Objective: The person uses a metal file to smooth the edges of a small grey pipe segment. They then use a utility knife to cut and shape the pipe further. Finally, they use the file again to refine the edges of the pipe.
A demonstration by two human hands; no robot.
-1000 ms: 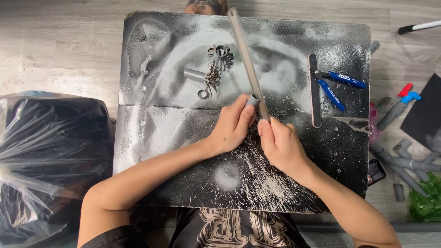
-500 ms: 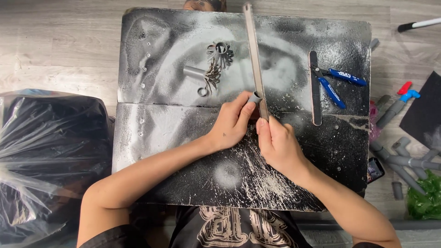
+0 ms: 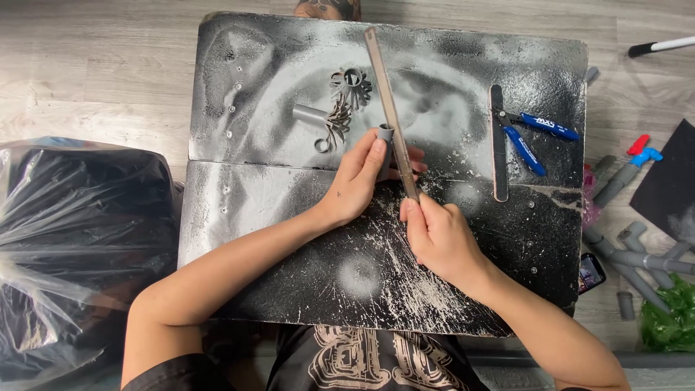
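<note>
My left hand (image 3: 360, 181) pinches a short grey tube piece (image 3: 386, 135) upright on a black board (image 3: 289, 239) sprayed with silver paint. In my right hand (image 3: 438, 235) is the near end of a long flat grey file (image 3: 387, 101), which slants away across the board and lies against the tube piece. Just left of the tube are a small grey cylinder (image 3: 310, 114) and a cluster of curled grey strips (image 3: 346, 98).
Blue-handled pliers (image 3: 532, 134) and a narrow dark strip (image 3: 497, 145) lie at the board's right. On the wooden floor to the right are several grey pipe fittings (image 3: 637, 257), a phone (image 3: 591, 271), a marker (image 3: 660, 46) and a green bag (image 3: 670, 326). A black plastic bag (image 3: 72, 246) sits on the left.
The file has slid toward me and my right hand has drawn back with it. My left hand has shifted slightly up the board with the tube piece.
</note>
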